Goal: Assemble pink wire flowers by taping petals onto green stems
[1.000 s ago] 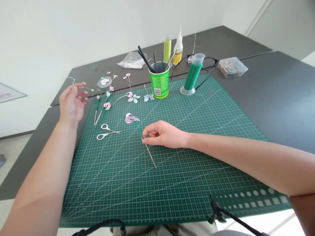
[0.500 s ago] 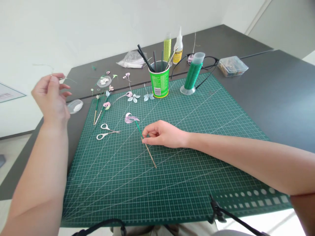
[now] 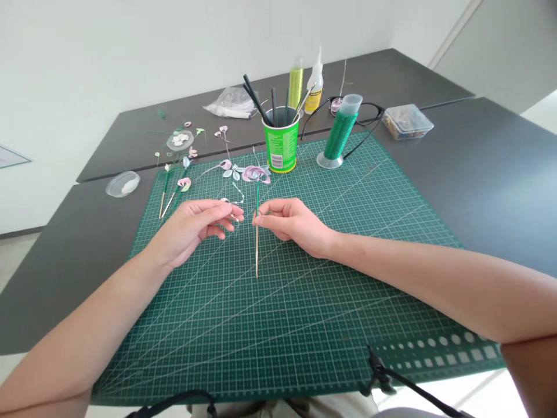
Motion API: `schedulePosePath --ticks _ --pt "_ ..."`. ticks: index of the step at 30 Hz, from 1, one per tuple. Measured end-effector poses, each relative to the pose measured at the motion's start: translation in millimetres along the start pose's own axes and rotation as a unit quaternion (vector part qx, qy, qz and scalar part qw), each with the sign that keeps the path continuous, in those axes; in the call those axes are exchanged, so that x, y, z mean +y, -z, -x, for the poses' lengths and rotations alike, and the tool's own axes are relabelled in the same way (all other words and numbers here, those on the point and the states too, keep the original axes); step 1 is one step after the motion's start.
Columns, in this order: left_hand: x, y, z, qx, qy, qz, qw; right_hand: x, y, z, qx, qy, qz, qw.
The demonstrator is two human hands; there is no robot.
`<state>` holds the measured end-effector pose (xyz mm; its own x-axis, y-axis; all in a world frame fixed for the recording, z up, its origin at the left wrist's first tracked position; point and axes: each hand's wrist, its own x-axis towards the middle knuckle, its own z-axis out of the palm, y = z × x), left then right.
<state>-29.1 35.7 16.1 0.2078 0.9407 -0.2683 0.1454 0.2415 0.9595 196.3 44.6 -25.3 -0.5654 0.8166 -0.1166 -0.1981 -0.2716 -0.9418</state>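
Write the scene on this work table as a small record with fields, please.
Left hand: pinches a thin pale strand
Right hand: holds a thin stick, green on its upper part
Stick's top: pink-purple flower
Below hands: green gridded mat
Container: green cup with dark sticks standing inside
Right of cup: spool of green thread
Behind spool: black-framed glasses
Far right: clear box, contents unclear
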Motion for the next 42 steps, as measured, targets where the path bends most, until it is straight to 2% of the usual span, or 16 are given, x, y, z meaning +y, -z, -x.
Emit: schedulePosePath --ticks 2,4,12,17,22,31,36,42 --pt "-7.2 -6.4 1.3 -0.047 0.022 0.031 0.998 0.7 0.6 -0.7 0.001 0.003 -0.012 1.000" --pt "-12.1 -11.0 1.9 -0.069 0.049 0.056 0.995 1.1 1.2 -1.6 -0.008 0.005 -0.022 1.000" --pt "-18.6 -11.9 -1.0 -0.019 0.036 0.152 0.988 -0.4 -0.6 -0.9 -0.008 -0.003 -0.012 1.000" --pt "-19.1 -12.1 -1.5 -0.030 0.065 0.194 0.978 -2.0 -2.3 0.6 0.001 -0.010 0.018 1.000" --pt "-21.3 -15.4 -1.5 -0.029 0.093 0.224 0.970 -2.0 -1.6 1.1 -0.021 -0.011 0.035 0.999" --pt "-20.7 -18.2 -0.3 0.020 0.083 0.239 0.967 -2.5 -0.8 0.6 -0.048 -0.010 0.027 0.998" --pt "-22.0 -19.5 -0.2 0.008 0.065 0.229 0.971 -1.1 -0.2 0.5 -0.062 0.004 0.029 0.998" --pt "-22.2 -20.6 1.1 -0.030 0.025 0.213 0.976 -2.2 -0.7 1.3 -0.051 0.002 0.052 0.997"
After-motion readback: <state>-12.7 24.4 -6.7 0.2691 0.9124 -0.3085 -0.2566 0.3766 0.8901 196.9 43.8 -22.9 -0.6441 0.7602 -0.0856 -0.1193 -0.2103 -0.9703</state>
